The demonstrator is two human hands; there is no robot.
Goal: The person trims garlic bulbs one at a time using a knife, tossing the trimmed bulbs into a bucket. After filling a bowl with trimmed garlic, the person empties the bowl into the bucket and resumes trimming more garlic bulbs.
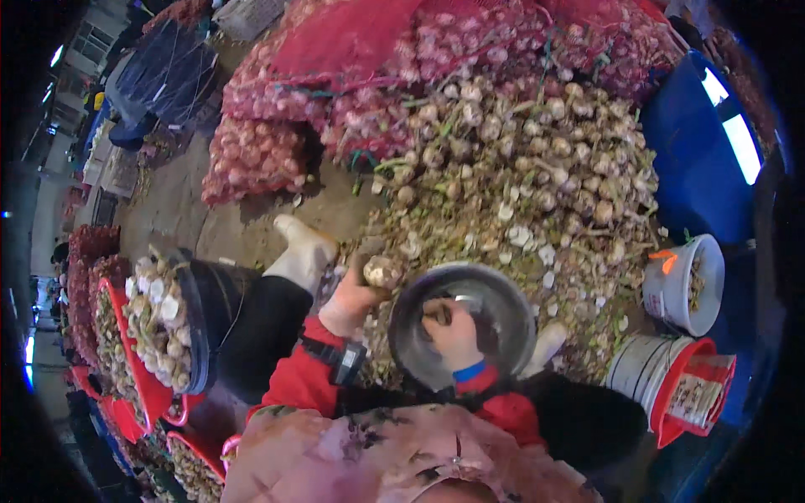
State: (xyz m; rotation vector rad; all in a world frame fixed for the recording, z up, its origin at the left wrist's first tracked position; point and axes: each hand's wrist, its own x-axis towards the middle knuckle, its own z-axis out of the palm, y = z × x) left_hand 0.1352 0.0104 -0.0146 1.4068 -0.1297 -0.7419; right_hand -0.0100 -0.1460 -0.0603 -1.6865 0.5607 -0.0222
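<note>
My left hand (350, 300) is closed around a garlic bulb (383, 272), which it holds just left of a grey metal bowl (521, 356). Over the bowl's inside is my right hand (453, 335), its fingers curled together. Whatever they grip is hidden or too small to make out. Beyond the bowl spreads a big heap of garlic bulbs (537, 159), some with stalk ends on them. Loose skins and cut pieces (520, 237) litter the floor between heap and bowl.
Red mesh sacks of garlic (256, 159) are stacked behind the heap. At left stands a dark bucket (201, 323) full of bulbs, near red baskets (138, 377). On the right are a white pail (656, 289), a second white bucket (641, 369) with a red rim, and a large blue container (692, 159).
</note>
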